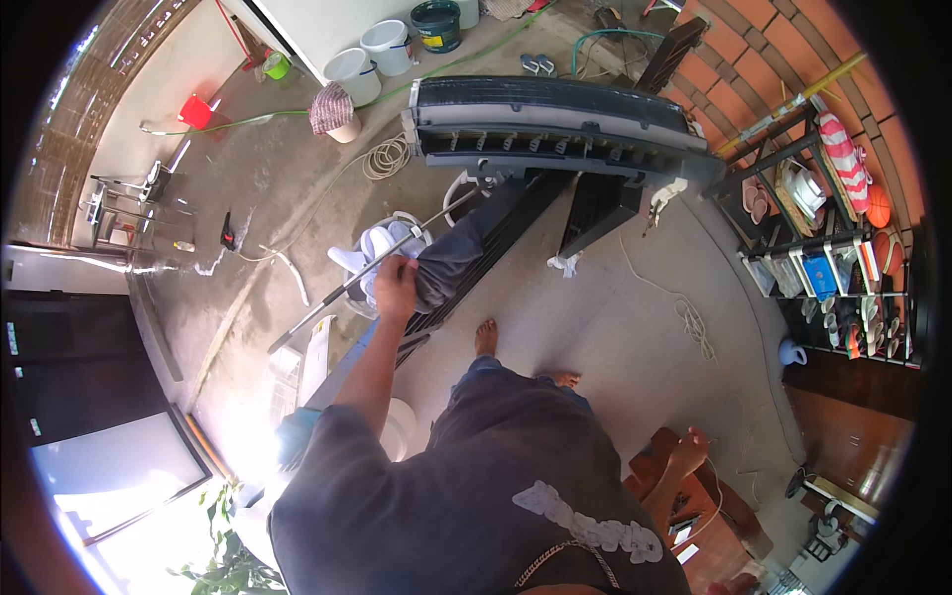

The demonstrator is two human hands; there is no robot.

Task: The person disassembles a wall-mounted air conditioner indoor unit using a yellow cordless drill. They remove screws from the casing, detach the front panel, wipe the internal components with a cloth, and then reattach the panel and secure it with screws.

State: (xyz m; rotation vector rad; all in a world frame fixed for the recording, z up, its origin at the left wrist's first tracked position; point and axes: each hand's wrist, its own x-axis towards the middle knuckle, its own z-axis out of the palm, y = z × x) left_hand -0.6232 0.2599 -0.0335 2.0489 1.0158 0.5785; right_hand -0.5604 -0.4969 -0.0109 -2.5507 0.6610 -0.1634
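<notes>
The dark cloth lies bunched over the ridged black rail ahead of you, a little left of your body. Your left grip touches the near side of the cloth, fingers bent, beside the grey pole that slants past it; you cannot tell from here whether the fingers are closed on cloth, pole or both. White items lie just beyond the pole. Your right grip is well apart, low at your other side, fingers loosely curled above the brown wooden furniture; a thin cord runs down beside it, and whether it is held you cannot tell. Past the cloth, the long dark panel spans the view, with a black block below it. Your bare foot shows on the floor near the rail. To the right, a coiled string lies on the floor, with the shoe rack by the brick wall. Farther off to the left are a hose coil, white buckets and a red bucket.
</notes>
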